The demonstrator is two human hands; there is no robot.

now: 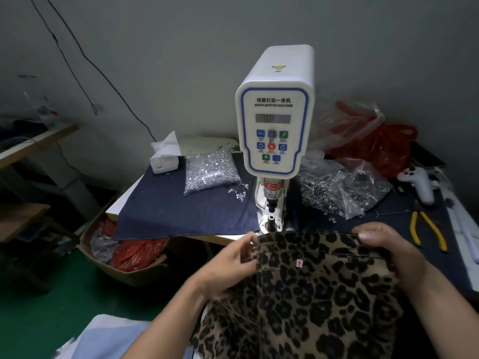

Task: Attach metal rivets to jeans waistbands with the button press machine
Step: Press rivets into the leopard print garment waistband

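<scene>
I hold the leopard-print jeans up by the waistband, just short of the button press machine, so the top edge can slide between its punch and the die below. My right hand curls over the band's upper edge, thumb on top, gripping it taut. My left hand pinches the band's left end, fingers bent. Bags of rivets sit beside the press, within easy reach for loading.
</scene>
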